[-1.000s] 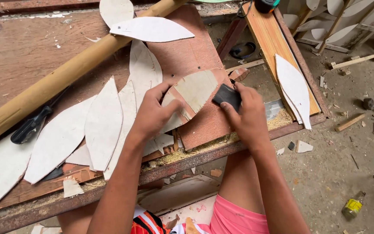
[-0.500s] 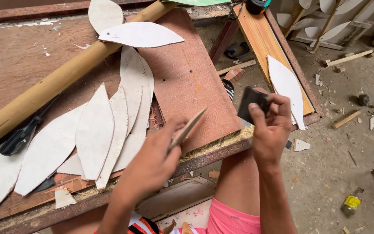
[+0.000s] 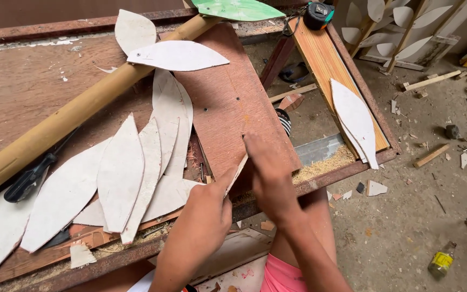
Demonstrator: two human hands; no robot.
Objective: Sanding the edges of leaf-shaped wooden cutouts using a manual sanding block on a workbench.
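- Left hand (image 3: 204, 216) lower centre of frame, closed grip on thin leaf cutout (image 3: 237, 174), held edge-on, upright over near edge of surface (image 3: 22, 92).
- Right hand (image 3: 268, 173) just right of it, fingers curled over cutout's top edge; grip looks closed, contents hidden behind hand, cannot tell what it holds.
- Change vs a second ago: cutout then lay flat on reddish board (image 3: 233, 103), face up, both hands pressing on it, dark block under right hand. Half a second ago lifted and tilted, dark block plain in right hand, apart from cutout.
- Now cutout turned fully on edge, right hand back in contact with it, block no longer visible.
- Judged meaning: work moved from flat face to edge of cutout; looks like edge smoothing, not certain.
- Board now bare where cutout lay.
- Pile of pale leaf cutouts (image 3: 120, 173) left of centre, overlapping, unmoved.
- Bamboo pole (image 3: 77, 116) diagonal across upper left, one leaf (image 3: 177, 55) fixed on it, another behind.
- Green leaf (image 3: 239, 9) top centre; tape measure (image 3: 318, 14) top right of it.
- One more cutout (image 3: 355, 121) on plank (image 3: 320, 59) right of centre.
- Dark-handled tool (image 3: 28, 181) at left edge under pole.
- Sawdust (image 3: 320, 165) by rail; scraps on floor (image 3: 439, 189), small bottle (image 3: 442, 260) lower right.
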